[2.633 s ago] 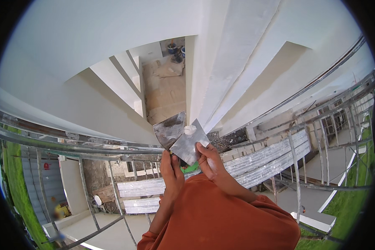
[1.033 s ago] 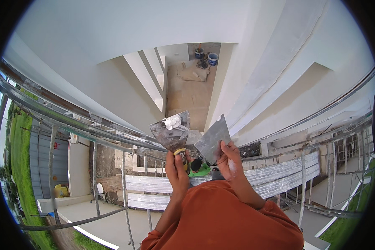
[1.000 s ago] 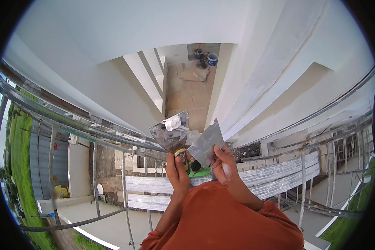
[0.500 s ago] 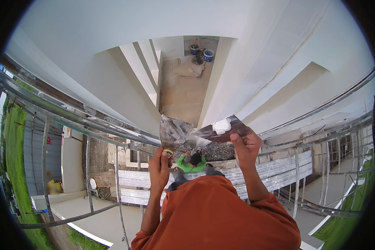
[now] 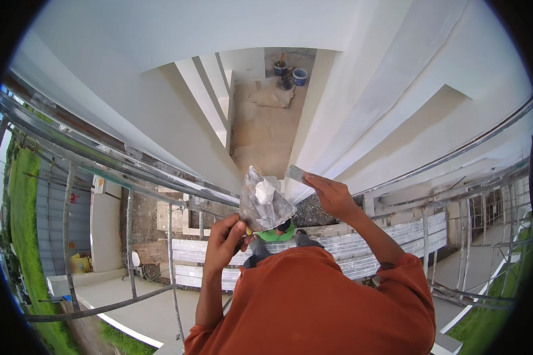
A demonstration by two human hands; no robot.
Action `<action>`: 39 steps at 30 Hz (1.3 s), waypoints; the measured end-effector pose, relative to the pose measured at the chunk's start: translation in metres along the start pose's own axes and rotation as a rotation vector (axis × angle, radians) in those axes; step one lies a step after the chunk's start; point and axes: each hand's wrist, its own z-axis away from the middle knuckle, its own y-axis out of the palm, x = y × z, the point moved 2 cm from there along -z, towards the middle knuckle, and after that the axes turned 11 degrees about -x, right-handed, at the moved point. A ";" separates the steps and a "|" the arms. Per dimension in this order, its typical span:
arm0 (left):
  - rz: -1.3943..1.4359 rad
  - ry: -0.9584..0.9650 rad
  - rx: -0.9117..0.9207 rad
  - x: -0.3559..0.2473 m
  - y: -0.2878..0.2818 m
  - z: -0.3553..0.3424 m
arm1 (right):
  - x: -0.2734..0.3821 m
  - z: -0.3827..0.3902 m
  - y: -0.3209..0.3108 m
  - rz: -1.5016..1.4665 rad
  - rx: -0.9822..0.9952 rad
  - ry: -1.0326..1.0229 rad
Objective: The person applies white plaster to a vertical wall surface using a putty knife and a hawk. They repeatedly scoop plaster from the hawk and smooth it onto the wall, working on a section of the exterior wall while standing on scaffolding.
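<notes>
My left hand is closed round the handle of a wide putty knife, whose smeared metal blade faces up. A lump of white putty sits on that blade. To its upper right, my right hand grips a thin flat scraper blade between thumb and fingers. This scraper is tilted and seen foreshortened, with its tip apart from the putty knife. My right thumb is mostly hidden behind the fingers.
My feet are on pale scaffold planks, with metal rails on both sides. White walls rise ahead. Far below are buckets and a sack. A person in green is beneath the planks, partly hidden by the putty knife.
The white putty has passed from the right hand's scraper to the left hand's putty knife. The scraper has turned and moved up; the putty knife has tilted flatter and shifted right.
</notes>
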 end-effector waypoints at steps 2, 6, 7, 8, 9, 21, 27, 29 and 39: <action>0.074 -0.088 0.049 0.022 0.003 -0.004 | 0.007 -0.001 -0.006 -0.451 -0.296 0.443; 0.223 -0.293 0.220 0.064 0.023 0.012 | 0.025 -0.027 0.039 -1.470 -0.628 0.990; 0.261 -0.348 0.228 0.071 0.030 0.015 | 0.028 -0.028 0.055 -1.642 -0.492 1.140; 0.299 -0.396 0.235 0.075 0.039 0.016 | 0.018 -0.017 0.078 -1.790 -0.175 1.164; 0.221 -0.417 0.189 0.074 0.047 0.014 | 0.010 -0.004 0.098 -1.856 -0.102 1.101; 0.261 -0.261 -0.183 0.076 0.019 -0.004 | -0.090 0.164 0.000 -1.105 -0.731 1.300; -0.046 -0.061 -0.303 0.100 0.085 -0.002 | -0.093 0.196 0.035 -1.352 -1.100 1.417; -0.165 0.075 -0.383 0.105 0.100 0.002 | -0.101 0.211 0.050 -1.516 -0.905 1.220; -0.818 0.584 -0.480 0.097 0.156 0.017 | -0.041 0.093 0.041 -1.714 -0.254 1.022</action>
